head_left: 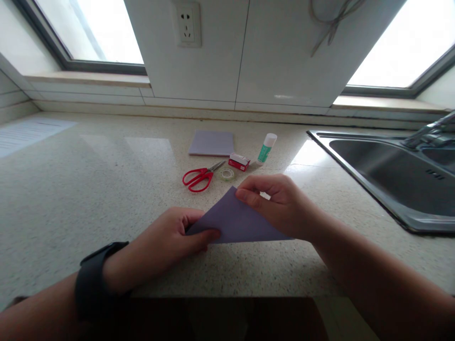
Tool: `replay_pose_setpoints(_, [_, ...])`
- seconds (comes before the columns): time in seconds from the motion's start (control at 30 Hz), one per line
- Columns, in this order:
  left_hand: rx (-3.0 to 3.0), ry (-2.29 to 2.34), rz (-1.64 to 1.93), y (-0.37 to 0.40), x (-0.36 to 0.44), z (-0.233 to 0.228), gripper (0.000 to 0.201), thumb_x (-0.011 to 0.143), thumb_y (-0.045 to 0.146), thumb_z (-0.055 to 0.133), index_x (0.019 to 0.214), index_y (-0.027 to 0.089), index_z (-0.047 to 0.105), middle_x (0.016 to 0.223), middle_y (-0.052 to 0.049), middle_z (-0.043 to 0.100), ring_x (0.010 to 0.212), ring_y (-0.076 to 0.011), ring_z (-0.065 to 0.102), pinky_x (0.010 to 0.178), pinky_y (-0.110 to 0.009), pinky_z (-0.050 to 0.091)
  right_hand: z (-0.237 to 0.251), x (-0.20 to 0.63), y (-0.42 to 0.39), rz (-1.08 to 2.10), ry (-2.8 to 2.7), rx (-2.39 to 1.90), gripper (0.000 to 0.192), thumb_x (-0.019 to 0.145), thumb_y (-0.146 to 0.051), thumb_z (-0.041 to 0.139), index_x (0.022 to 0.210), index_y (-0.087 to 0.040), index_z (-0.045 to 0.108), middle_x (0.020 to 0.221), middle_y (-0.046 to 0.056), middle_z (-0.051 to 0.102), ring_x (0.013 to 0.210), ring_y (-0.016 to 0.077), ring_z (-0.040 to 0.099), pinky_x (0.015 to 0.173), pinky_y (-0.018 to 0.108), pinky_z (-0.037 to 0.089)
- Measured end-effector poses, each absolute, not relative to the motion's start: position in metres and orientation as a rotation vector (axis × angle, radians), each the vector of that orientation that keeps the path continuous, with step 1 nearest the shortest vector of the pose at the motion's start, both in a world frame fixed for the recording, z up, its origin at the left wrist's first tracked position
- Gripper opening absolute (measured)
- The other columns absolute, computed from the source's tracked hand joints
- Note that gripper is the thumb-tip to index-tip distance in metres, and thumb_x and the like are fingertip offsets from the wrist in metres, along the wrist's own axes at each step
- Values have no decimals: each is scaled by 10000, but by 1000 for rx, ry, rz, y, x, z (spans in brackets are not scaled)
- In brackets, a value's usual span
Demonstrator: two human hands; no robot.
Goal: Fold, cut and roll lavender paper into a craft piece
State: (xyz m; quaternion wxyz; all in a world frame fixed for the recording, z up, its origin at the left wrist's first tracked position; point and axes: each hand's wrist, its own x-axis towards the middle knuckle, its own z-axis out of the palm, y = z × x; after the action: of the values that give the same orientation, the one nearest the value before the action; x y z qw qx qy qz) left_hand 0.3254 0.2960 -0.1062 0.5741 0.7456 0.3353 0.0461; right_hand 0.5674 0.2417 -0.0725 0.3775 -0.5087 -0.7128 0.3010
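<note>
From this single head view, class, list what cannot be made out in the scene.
- Purple paper: right corner hidden under the right hand; left tip under the left hand.
- Red box: print too small.
- Sink: cut off by the right edge.
- Tape roll: small, blurred.

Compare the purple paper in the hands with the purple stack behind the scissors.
The held paper is folded into a triangle; the stack is a flat square. The left hand and right hand pinch the paper at its corners; the stack lies untouched on the counter. The paper sits near the counter's front edge, the stack near the wall. Both look the same purple.
</note>
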Motion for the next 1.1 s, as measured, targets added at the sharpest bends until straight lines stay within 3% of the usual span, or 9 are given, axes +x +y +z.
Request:
replay_pose_setpoints(0.43, [1721,748,114,296,324,-109,360,934,514,588,880,165,658,721,26,510,637,-122,425,557,-225,292,-71,566,243,752,-1841,-1286,286,981,-335,539,791,-152,649,667,-13,557,603,99,486,524,213,375])
replay_pose_setpoints(0.67, [1731,662,172,293,329,-99,363,959,509,551,960,179,703,825,1,592,721,-140,468,616,-224,358,-72,568,243,758,-1890,-1288,285,983,-348,546,805,-157,661,658,-19,559,587,96,488,511,214,368])
replay_pose_setpoints(0.93, [1661,711,250,285,332,-95,417,951,531,558,900,153,726,706,3,576,622,-115,426,528,-206,300,-69,563,240,798,-1982,-1268,280,967,-357,565,797,-167,679,654,-16,584,603,110,505,541,249,361])
replay_pose_setpoints(1.1, [1530,828,433,287,333,-100,412,899,548,637,850,156,753,699,-18,641,585,-109,479,497,-192,327,-70,570,251,727,-1564,-1315,386,949,-477,536,791,-169,705,709,34,656,655,141,543,605,285,397])
